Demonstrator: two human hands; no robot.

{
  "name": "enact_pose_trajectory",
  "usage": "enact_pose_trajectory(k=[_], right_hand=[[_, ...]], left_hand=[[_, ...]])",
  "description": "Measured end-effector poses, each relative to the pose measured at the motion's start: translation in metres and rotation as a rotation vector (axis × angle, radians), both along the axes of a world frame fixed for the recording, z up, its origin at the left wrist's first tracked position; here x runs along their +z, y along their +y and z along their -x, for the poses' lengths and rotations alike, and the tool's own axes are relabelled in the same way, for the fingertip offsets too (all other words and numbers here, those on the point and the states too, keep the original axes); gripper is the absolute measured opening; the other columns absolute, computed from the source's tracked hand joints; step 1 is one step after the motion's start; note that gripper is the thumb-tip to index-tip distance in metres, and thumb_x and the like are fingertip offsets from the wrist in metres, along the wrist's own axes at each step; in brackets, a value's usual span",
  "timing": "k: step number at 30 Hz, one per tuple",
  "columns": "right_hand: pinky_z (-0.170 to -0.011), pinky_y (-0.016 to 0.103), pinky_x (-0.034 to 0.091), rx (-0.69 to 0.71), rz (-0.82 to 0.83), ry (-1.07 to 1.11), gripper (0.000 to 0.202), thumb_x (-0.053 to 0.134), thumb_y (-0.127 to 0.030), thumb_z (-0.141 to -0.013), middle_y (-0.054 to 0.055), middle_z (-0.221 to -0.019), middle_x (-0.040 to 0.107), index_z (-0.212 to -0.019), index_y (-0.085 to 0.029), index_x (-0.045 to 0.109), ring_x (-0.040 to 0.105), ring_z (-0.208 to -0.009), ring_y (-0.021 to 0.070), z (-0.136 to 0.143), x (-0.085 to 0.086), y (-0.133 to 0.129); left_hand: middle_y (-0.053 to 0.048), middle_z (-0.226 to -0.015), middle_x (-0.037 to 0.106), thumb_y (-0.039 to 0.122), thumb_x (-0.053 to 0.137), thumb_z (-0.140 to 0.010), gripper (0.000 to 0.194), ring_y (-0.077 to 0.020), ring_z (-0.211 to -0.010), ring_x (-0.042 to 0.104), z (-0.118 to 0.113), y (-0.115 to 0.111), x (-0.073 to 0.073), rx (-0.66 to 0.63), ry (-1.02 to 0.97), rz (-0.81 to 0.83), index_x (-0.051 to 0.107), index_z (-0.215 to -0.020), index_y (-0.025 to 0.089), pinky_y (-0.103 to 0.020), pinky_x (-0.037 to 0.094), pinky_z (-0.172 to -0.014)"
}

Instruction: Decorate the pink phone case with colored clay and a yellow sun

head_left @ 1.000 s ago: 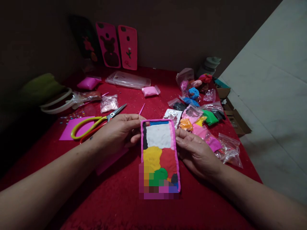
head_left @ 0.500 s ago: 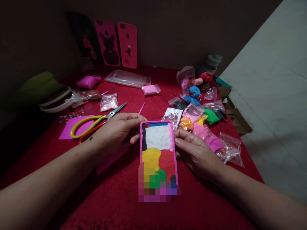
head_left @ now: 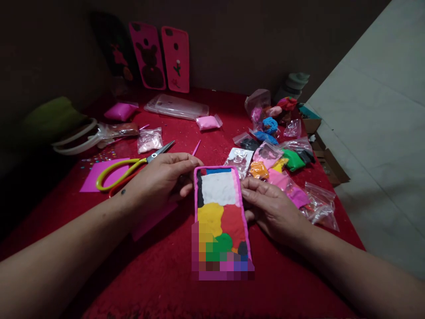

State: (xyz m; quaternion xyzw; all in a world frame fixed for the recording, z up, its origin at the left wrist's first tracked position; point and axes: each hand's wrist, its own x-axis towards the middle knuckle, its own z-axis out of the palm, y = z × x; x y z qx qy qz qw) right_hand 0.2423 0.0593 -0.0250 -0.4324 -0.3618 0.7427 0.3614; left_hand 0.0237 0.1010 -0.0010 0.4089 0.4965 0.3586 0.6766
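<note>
Head view: left hand (head_left: 168, 177) and right hand (head_left: 274, 206) grip opposite upper edges of the clay-covered panel (head_left: 219, 189) between them, presumably keeping its coloured face unobstructed; scissors (head_left: 153, 155) lie beside the left hand, within reach.

Single view, worn on my head, facing forward and down. My left hand (head_left: 170, 178) and right hand (head_left: 270, 208) sit close, mid-view. Red tabletop (head_left: 149, 279) runs from near to a dark wall (head_left: 226, 44), far; pale floor (head_left: 381, 115) shows at right.
</note>
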Motion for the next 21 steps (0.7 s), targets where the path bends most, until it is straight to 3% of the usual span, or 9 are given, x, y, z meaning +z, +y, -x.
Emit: enact_pose_trajectory(k=[5, 10, 17, 21], right_hand=[[-0.051, 0.020, 0.050, 0.020, -0.032, -0.011, 0.026, 0.072, -0.040, -0.080, -0.001, -0.072, 0.064, -0.087, -0.018, 0.060, 0.060, -0.057, 0.0101, -0.001, -0.001, -0.002], [-0.059, 0.021, 0.049, 0.043, -0.152, -0.193, 0.021, 0.061, -0.039, -0.090, 0.000, -0.081, 0.064, -0.087, -0.018, 0.061, 0.059, -0.064, 0.0094, 0.001, 0.003, -0.007], [-0.052, 0.023, 0.051, 0.039, -0.204, -0.238, 0.014, 0.055, -0.031, -0.089, -0.003, -0.065, 0.062, -0.096, -0.018, 0.055, 0.061, -0.052, 0.0111, 0.003, 0.009, -0.008], [-0.046, 0.022, 0.050, 0.021, -0.234, -0.290, 0.019, 0.053, -0.027, -0.089, -0.004, -0.062, 0.061, -0.106, -0.018, 0.051, 0.060, -0.046, 0.0109, 0.003, 0.011, -0.010]], left_hand=[[0.001, -0.051, 0.051, 0.025, 0.061, -0.084, 0.011, -0.0062, -0.039, 0.039, -0.001, 0.001, 0.001, 0.000, 0.009, -0.014, 0.062, -0.078, 0.015, -0.019, 0.025, -0.039], [0.002, -0.046, 0.052, 0.024, 0.065, -0.081, 0.008, -0.0086, -0.037, 0.042, -0.002, 0.001, 0.001, 0.055, 0.042, -0.012, 0.063, -0.082, 0.017, -0.019, 0.026, -0.038], [0.001, -0.049, 0.054, 0.026, 0.065, -0.081, 0.010, -0.0098, -0.037, 0.044, -0.003, -0.001, 0.001, 0.068, 0.070, -0.049, 0.061, -0.078, 0.018, -0.021, 0.024, -0.035], [0.002, -0.049, 0.053, 0.028, 0.065, -0.083, 0.012, -0.0091, -0.037, 0.043, -0.004, -0.002, 0.004, 0.079, 0.199, -0.076, 0.058, -0.078, 0.019, -0.020, 0.022, -0.035]])
